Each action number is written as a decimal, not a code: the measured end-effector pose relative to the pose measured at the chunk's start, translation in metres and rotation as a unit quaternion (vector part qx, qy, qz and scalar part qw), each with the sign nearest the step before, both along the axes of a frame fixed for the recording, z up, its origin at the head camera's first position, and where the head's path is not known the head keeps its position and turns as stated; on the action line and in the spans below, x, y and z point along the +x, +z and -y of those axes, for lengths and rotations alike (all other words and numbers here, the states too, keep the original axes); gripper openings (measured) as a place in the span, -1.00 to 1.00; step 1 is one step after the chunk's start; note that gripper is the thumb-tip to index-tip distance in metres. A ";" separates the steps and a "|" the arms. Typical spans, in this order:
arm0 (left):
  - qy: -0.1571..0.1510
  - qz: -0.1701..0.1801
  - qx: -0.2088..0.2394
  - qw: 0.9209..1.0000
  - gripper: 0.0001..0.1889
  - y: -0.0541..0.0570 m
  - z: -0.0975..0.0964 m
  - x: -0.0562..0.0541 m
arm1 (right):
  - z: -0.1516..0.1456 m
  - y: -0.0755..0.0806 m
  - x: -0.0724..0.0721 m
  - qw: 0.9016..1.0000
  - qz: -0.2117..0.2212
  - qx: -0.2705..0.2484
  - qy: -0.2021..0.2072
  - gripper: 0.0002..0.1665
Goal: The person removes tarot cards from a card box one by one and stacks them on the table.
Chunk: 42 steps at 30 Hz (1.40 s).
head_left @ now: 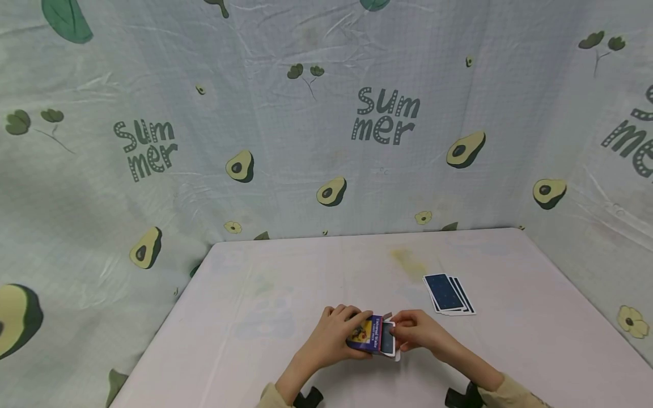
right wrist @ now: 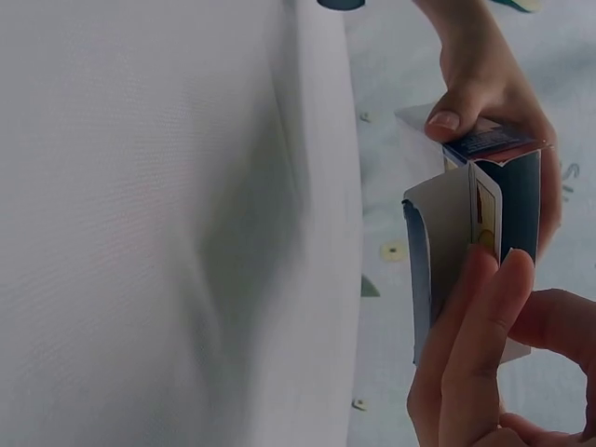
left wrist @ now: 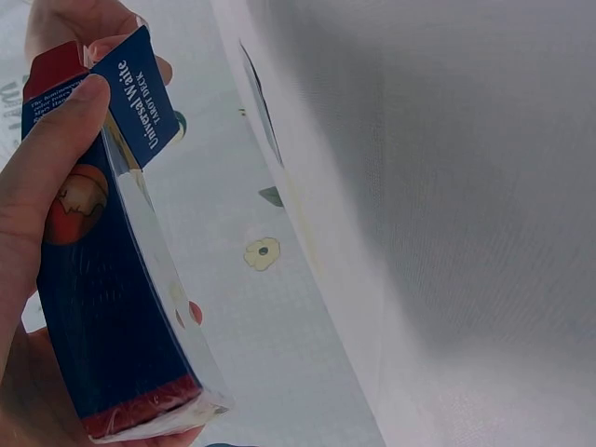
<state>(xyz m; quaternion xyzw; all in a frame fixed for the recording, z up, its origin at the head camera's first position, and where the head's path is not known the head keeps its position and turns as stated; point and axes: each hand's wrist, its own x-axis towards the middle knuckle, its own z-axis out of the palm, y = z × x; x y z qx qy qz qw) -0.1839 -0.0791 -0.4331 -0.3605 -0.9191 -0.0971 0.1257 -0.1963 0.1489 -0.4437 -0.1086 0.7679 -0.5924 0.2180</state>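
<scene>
My left hand (head_left: 331, 335) grips a dark blue and purple tarot card box (head_left: 376, 334) above the table, its thumb along one narrow side in the left wrist view. The box's end flap (left wrist: 140, 98) stands open, lettered "Universal Waite Tarot Deck". Blue-backed tarot cards (head_left: 388, 339) stick partly out of that open end. My right hand (head_left: 419, 332) pinches them there with its fingertips. A strip of a card's face (right wrist: 485, 216) shows beside the flap in the right wrist view. How many cards it holds is hidden.
A slightly fanned pile of blue-backed cards (head_left: 446, 293) lies face down on the white-covered table (head_left: 285, 283), beyond my right hand. A patterned cloth backdrop (head_left: 306, 141) stands behind the table and along its sides.
</scene>
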 end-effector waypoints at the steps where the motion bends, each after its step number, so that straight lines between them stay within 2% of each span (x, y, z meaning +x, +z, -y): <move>1: 0.001 0.001 0.000 1.000 -0.22 0.000 0.000 0.000 | -0.001 0.000 0.000 1.000 0.000 0.000 -0.003 -0.54; 12: 0.012 -0.018 -0.004 1.000 -0.22 -0.001 0.007 0.002 | -0.018 -0.003 0.001 1.000 -0.014 0.005 -0.007 -0.52; 20: 0.024 -0.002 -0.006 1.000 -0.22 -0.006 0.015 0.003 | -0.038 -0.001 0.000 1.000 -0.010 0.022 -0.002 -0.46; 26: 0.032 0.008 -0.005 0.999 -0.23 -0.005 0.019 0.004 | -0.053 0.001 -0.001 1.000 -0.001 0.016 0.006 -0.47; 35: 0.047 0.018 -0.005 0.999 -0.24 -0.006 0.023 0.006 | -0.070 0.002 0.002 0.999 0.001 0.041 -0.018 -0.53; 42: 0.046 0.019 -0.001 0.999 -0.23 -0.008 0.025 0.005 | -0.081 0.003 0.002 0.999 0.004 0.036 -0.023 -0.46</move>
